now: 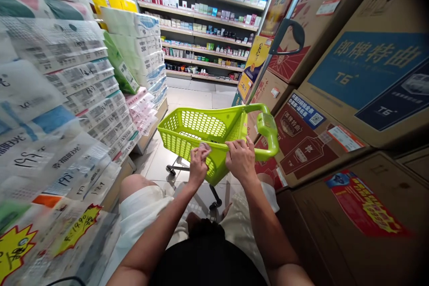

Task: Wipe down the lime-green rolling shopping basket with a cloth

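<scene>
A lime-green shopping cart (219, 169) with a perforated basket stands in front of my knees, its looped handle (273, 136) pointing right. My right hand (241, 159) is closed over the basket's near rim, close to the handle end. Just left of it, my left hand (198, 165) pinches a small crumpled pale-pink wipe (204, 146) at the same near side. Whether the wipe touches the rim is hard to tell. The inside of the basket is partly hidden by its near wall.
Wrapped tissue packs (73, 53) are piled high on the left, with handwritten price signs. Cardboard cartons (362, 170) rise close on the right, beside a grey pole-mounted hook-shaped handle (290, 38). Shelves of small boxed goods (204, 13) stand beyond the tiled floor (197, 91).
</scene>
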`<state>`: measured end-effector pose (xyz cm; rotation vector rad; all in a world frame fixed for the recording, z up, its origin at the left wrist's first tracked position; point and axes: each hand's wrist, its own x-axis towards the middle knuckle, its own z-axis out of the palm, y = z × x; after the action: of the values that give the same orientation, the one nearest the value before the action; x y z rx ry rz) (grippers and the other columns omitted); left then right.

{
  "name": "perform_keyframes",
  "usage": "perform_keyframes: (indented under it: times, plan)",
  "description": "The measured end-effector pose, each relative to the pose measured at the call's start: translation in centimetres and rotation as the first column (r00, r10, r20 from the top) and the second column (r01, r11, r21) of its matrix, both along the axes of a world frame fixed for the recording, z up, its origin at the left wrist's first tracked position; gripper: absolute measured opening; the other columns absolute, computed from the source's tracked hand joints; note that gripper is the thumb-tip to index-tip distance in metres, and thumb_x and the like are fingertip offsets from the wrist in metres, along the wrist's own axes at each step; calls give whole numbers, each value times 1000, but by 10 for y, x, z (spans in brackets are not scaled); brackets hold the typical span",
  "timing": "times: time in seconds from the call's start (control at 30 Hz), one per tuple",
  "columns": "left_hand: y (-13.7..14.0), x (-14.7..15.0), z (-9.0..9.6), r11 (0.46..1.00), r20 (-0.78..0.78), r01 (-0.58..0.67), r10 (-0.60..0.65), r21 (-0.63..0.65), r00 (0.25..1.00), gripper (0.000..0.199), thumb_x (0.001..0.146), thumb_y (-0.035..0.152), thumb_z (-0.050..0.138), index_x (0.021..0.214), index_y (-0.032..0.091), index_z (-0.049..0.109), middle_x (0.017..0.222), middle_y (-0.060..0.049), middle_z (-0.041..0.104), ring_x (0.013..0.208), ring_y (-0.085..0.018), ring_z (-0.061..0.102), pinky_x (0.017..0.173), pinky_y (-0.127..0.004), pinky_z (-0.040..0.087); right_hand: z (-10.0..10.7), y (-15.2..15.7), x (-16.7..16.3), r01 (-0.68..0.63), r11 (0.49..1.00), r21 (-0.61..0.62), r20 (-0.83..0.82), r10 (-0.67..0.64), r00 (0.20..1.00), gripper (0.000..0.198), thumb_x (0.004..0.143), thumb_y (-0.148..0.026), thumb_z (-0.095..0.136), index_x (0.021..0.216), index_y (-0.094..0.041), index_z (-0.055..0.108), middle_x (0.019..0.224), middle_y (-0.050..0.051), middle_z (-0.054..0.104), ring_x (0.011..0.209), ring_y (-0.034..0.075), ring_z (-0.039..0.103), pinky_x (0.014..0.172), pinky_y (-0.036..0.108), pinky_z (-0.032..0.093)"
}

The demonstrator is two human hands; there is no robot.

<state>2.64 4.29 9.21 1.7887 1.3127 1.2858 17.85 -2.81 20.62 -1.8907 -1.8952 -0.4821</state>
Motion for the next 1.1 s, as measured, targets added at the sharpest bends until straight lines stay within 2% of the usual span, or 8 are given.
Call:
perform_keyframes:
  times: [0.07,0.2,0.5,0.7,0.8,0.9,1.0,1.1]
  plan:
    - [-8,11,4,997,-1,79,-79,23,997,36,85,3,52,106,24,71,121,-9,55,126,-25,58,116,-41,47,1,-4,5,13,1000,7,2,-13,1000,30,93,-14,52,114,-21,73,108,8,78,111,26,61,126,47,18]
    - [-16,26,16,1000,48,3,-2,-13,999,29,89,7,52,104,23,70,117,-9,57,118,-25,61,112,-42,49,5,-13,15,30,998,53,-8,-29,1000,33,92,-12,50,115,-20,72,109,8,78,111,25,61,125,45,17]
    - [-37,39,44,954,59,296,-298,41,953,37,89,11,56,121,23,70,114,-7,67,111,-22,65,103,-37,53,9,-24,31,58,990,131,-66,-50,997,33,90,-12,51,114,-20,73,107,8,79,112,26,62,124,45,18]
    - [-44,58,58,955,18,201,-210,220,977,44,93,12,54,133,25,68,130,-11,52,116,-21,60,105,-35,54,4,-25,39,110,983,145,-105,-95,990,36,89,-10,49,116,-17,72,112,9,77,111,25,62,124,43,22]
    - [-44,67,35,921,6,191,-205,338,979,49,91,9,56,136,24,65,131,-12,48,115,-21,59,103,-37,55,-3,-26,41,112,983,142,-110,-97,989,35,89,-10,50,114,-17,72,114,9,77,111,25,62,123,43,25]
    - [-40,68,-13,914,-48,142,-133,380,990,38,90,9,56,123,21,69,124,-12,52,116,-24,58,101,-41,56,-12,-27,42,81,977,197,-114,-59,992,36,88,-9,51,116,-19,71,120,8,75,117,24,61,123,42,26]
    - [-36,62,-57,940,-112,69,-33,334,993,33,90,4,49,111,19,70,109,-10,56,100,-23,61,88,-40,60,-19,-28,42,64,965,256,-99,-40,994,40,85,-8,52,120,-19,70,125,8,74,121,24,59,124,43,26]
    - [-27,61,-69,944,-96,16,16,329,995,34,90,6,48,113,18,69,109,-11,56,99,-23,61,85,-39,60,-23,-27,41,62,963,263,-89,-40,995,42,84,-7,52,122,-19,69,126,8,74,123,25,58,125,44,25]
